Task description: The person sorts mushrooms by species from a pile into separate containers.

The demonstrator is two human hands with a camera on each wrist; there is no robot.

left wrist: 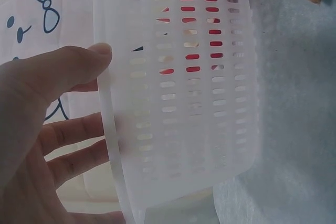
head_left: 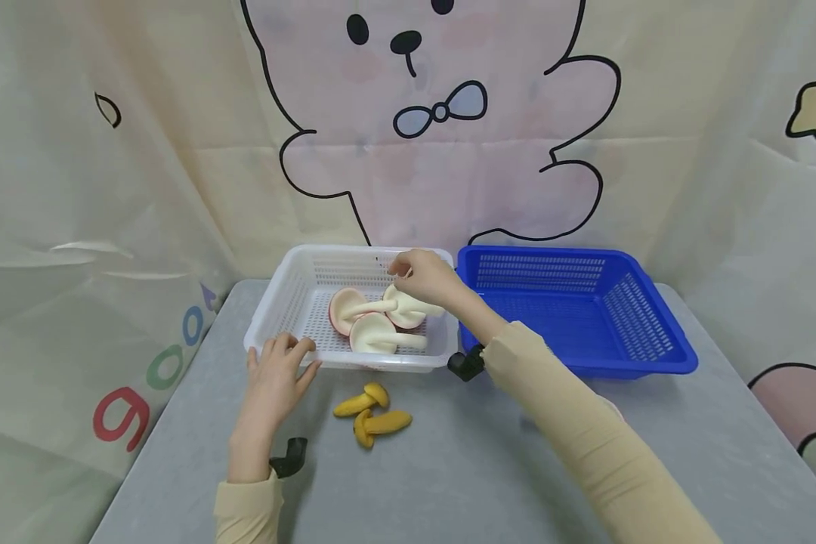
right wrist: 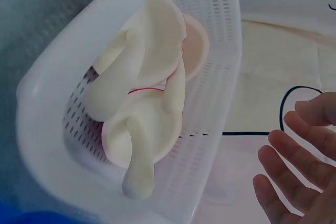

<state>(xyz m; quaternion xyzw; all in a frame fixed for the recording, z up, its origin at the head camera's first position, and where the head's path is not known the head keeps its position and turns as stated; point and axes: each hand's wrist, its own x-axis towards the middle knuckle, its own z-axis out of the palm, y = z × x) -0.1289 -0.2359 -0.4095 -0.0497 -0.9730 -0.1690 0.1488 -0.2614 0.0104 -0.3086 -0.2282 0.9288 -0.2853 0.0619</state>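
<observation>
Right wrist: right grip point(right wrist: 315, 170) apart, clear of white basket rim point(right wrist: 226, 87); left grip point(head_left: 276, 380) clasps it.

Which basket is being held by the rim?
The white basket: the left hand grips its rim. The blue basket, to its right, isn't held.

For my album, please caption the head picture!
Left hand holding a white basket of pale mushrooms, right hand nearby, yellow mushrooms in front.
</observation>
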